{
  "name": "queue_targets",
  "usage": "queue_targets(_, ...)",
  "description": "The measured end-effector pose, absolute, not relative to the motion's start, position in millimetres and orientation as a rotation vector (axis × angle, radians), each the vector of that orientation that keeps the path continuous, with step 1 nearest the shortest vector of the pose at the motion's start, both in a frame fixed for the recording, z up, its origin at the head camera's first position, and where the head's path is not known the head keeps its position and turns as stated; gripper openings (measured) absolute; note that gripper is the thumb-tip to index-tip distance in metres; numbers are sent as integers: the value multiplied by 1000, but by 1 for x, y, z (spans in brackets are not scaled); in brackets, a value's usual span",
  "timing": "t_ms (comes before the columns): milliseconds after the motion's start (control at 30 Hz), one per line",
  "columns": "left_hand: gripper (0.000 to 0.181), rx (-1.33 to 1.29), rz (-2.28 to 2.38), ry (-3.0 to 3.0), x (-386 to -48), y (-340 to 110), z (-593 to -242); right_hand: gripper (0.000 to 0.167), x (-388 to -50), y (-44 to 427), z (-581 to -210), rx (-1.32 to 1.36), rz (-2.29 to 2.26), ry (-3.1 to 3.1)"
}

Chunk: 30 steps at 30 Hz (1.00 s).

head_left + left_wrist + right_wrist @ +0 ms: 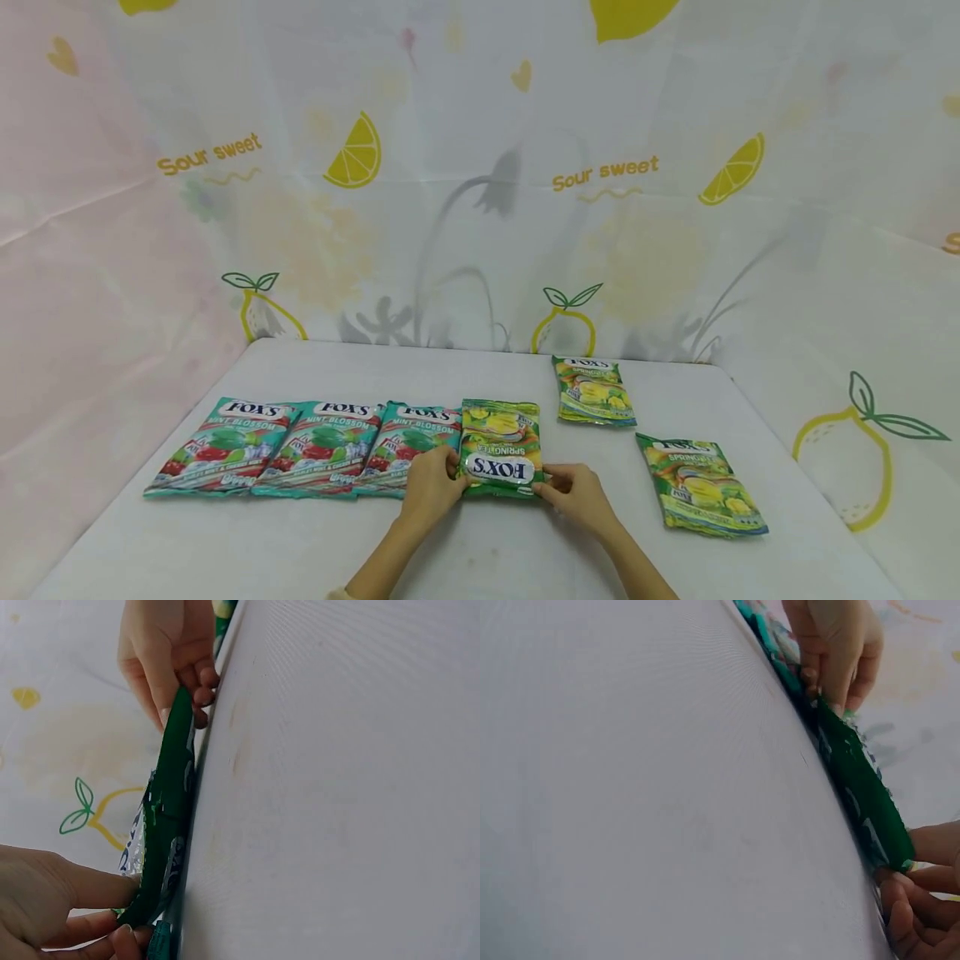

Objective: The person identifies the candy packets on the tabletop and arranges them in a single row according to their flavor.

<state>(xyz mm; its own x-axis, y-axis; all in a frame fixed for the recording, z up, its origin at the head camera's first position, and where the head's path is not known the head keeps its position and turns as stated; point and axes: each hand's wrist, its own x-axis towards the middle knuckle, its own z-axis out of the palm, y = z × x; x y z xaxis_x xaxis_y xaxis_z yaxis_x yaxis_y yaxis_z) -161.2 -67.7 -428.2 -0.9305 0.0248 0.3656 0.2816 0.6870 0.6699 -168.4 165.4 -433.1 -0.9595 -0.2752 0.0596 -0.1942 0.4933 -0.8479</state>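
Note:
A green Fox's Spring Tea candy bag [500, 437] lies at mid-table, its lettering upside down in the head view. My left hand [432, 483] pinches its near left corner between thumb and fingers. At the near right corner, my right hand [581, 497] pinches the same bag. Both wrist views show the bag's green end [174, 750] edge-on, a little tilted, with a hand at each corner. Just left of it lies a teal Mint Blossom candy bag [416, 429], partly hidden behind my left hand.
Two more teal Mint Blossom bags, one in the middle [322, 450] and one far left [228, 450], continue the row. Another green Spring Tea bag [594, 392] lies at the back right, and one [701, 487] lies nearer on the right. Printed cloth [465, 250] hangs behind the white table [300, 550].

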Motion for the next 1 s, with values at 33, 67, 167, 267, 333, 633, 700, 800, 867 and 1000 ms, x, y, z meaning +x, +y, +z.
queue_targets(33,22,-240,-1093,-2580,-161,-68,-428,42,-167,166,-432,-426,-1469,2651)
queue_targets(67,23,-238,-1086,-2586,-161,-68,-428,41,-166,167,-432,-431,-1458,2657)
queue_targets(167,25,-221,-1061,-2617,-161,-67,-428,38,-163,169,-430,-441,-1446,2657)
queue_targets(267,27,-208,-1030,-2656,-160,-67,-427,34,-162,169,-430,-443,-1443,2671)
queue_targets(333,28,-203,-1005,-2678,-159,-66,-426,33,-161,169,-430,-425,-1437,2677)
queue_targets(633,29,-225,-918,-2718,-156,-64,-423,30,-158,169,-431,-435,-1410,2702)
queue_targets(700,29,-230,-903,-2720,-155,-63,-423,29,-157,169,-432,-434,-1406,2709)
queue_targets(800,28,-237,-881,-2722,-155,-63,-423,28,-157,169,-432,-424,-1399,2717)
queue_targets(867,26,-232,-872,-2730,-154,-62,-423,26,-157,169,-432,-421,-1391,2724)
queue_targets(1000,24,-229,-854,-2761,-154,-61,-422,23,-157,169,-432,-426,-1380,2732)
